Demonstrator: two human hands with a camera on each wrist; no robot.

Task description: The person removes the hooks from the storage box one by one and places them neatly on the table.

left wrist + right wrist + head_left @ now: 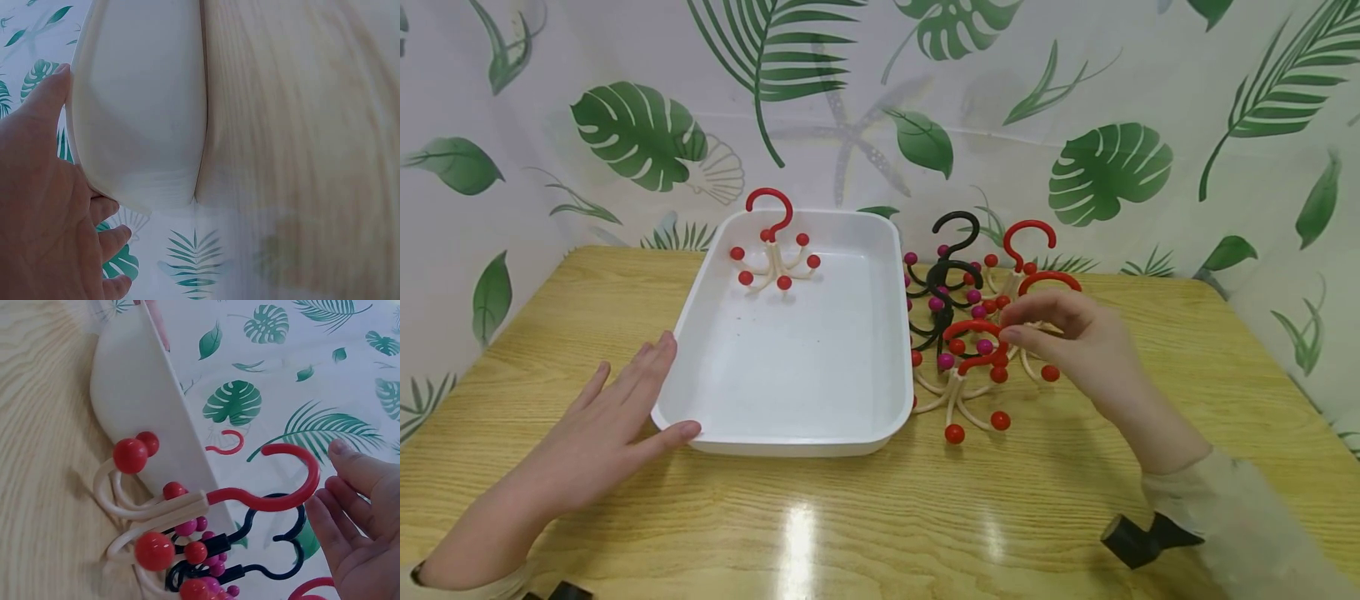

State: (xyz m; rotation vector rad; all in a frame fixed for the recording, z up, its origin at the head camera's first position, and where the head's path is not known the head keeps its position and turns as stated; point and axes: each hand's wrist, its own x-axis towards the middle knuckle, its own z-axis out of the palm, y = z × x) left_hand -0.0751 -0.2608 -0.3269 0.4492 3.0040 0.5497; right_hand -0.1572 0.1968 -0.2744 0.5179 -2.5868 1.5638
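Note:
My left hand (606, 429) rests on the near left corner of a white tray (805, 367), fingers straight along the rim and thumb over the front edge. In the tray's far left part stands a cream multi-arm hanger with a red hook (777, 265) and red balls on its arm tips. My right hand (1082, 350) is at the hook of a similar red-hooked hanger (955, 387) just right of the tray. In the right wrist view, the fingertips are right at the red hook (275, 501), with thumb and fingers apart.
Black hangers (942, 308) with magenta balls stand bunched against the tray's right side. More red-hooked hangers (1030, 229) crowd behind my right hand. A leaf-patterned backdrop (850, 100) rises behind the wooden table (715, 525).

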